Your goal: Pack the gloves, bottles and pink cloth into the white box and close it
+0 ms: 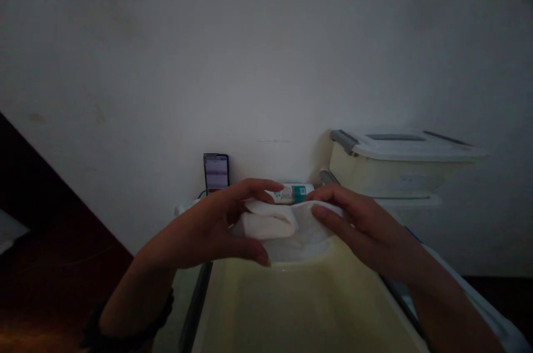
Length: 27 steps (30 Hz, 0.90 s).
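A thin white cloth (310, 231), partly folded over on its left side, is held up between my hands above a cream plastic bin. My left hand (225, 225) curves round the folded part, its thumb below and its fingers above. On the other side my right hand (353, 217) pinches the cloth's upper edge between thumb and fingers. Just behind the cloth lies a white package or bottle with a green label (300, 193), partly hidden by my fingers. The cream bin (283, 308) stands below, with dark bars along its sides.
A phone (217, 172) with its screen lit stands upright against the white wall (266, 64). To the right is a lidded cream storage box (395, 167) with grey handles. Pale fabric (470, 292) lies at the lower right. The dark reddish floor (62, 286) shows at the left.
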### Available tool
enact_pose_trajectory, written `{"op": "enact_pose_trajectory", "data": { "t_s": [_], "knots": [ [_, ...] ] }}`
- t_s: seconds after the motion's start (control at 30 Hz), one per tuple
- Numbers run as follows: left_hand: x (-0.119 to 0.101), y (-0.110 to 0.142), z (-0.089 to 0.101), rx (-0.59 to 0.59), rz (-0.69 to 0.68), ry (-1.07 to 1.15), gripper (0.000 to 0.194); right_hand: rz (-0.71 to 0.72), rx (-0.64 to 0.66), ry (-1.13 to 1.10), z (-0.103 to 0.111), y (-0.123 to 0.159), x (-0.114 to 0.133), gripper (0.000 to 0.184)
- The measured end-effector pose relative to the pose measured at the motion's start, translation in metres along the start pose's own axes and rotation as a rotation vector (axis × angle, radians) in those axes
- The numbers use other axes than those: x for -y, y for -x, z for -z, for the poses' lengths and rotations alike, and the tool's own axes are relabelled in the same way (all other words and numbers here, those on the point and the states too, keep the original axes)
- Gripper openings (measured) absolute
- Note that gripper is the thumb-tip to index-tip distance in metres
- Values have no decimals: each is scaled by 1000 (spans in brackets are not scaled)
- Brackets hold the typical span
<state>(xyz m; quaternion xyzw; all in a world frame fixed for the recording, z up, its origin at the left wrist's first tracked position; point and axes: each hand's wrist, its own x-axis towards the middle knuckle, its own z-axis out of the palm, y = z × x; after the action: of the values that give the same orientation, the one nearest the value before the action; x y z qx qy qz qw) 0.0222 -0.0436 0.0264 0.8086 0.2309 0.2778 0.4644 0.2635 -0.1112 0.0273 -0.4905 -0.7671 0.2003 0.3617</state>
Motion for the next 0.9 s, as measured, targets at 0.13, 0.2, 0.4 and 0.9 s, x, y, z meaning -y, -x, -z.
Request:
{"op": "enact_pose_trajectory", "data": {
  "t_s": [0.13, 0.2, 0.4, 0.9],
  "knots": [
    [1, 0, 2, -12, 14, -124, 72, -53, 3, -64, -1, 2, -2, 23],
    [3, -2, 3, -63, 44, -184, 74, -60, -5, -81, -1, 2, -1, 21],
    [3, -6, 9, -153, 272, -317, 85, -102, 3, -60, 6, 4, -1, 25],
    [-13, -4, -9, -100, 33, -361, 16, -30, 284, 13, 8, 13, 6, 67]
  ]
}}
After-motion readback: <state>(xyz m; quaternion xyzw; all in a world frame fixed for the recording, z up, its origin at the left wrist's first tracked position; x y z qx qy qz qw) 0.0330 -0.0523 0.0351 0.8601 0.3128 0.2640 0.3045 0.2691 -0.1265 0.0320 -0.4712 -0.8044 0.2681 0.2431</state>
